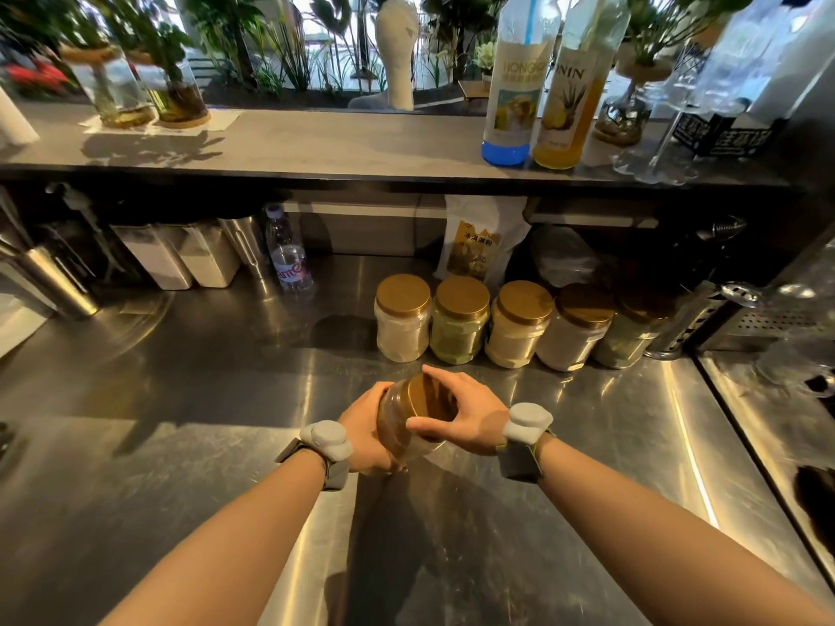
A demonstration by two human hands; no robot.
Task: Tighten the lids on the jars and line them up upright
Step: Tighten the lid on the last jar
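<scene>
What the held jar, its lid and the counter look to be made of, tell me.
The held jar looks like clear plastic: its see-through wall shows brown contents, though glass is possible. Its lid is gold with a satin sheen, metal or metallic-coated plastic. The counter seems brushed stainless steel: grey, with streaked reflections and fine scratches.

1. We hold a jar (402, 438) of brown powder above the steel desk (180, 399), with its gold lid (429, 402) tipped towards us.
2. Our left hand (368, 433) wraps the body of the jar from the left.
3. Our right hand (472, 415) sits on the lid, its fingers (445, 376) curled round the rim.
4. Beyond it, a row of five jars (519, 325) with gold lids stands upright, side by side.
5. A water bottle (289, 259) stands left of the row, and a white pouch (479, 246) leans behind it.
6. On the shelf (316, 142) above stand a blue-based bottle (510, 83) and a yellow syrup bottle (569, 97).
</scene>
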